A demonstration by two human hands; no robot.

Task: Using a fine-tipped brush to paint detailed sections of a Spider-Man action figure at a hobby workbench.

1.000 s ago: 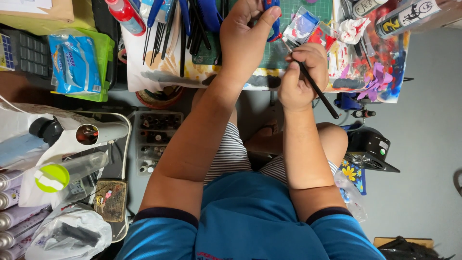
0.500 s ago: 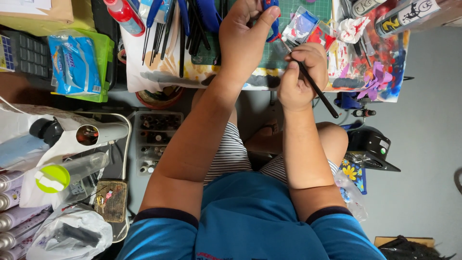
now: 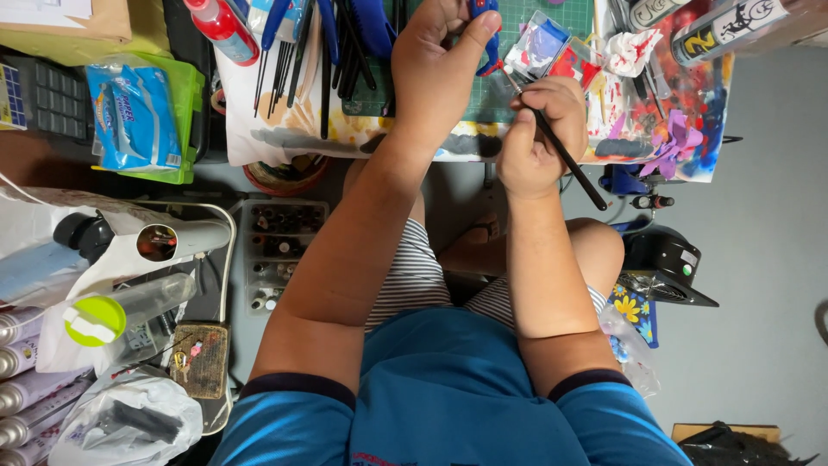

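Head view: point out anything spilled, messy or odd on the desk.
Paint is smeared across the white sheet under the tools, and the crumpled tissue beside the green mat is stained red. The right hand holds a thin brush; nothing looks tipped over.

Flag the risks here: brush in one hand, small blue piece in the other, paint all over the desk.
1. The left hand pinches the small blue piece only at its fingertips; it might slip.
2. The right hand works the black brush beside the open paint tray; a stray stroke could smear colour.
3. The stained paper overhangs the desk edge above bare knees, so wet paint may drip there.
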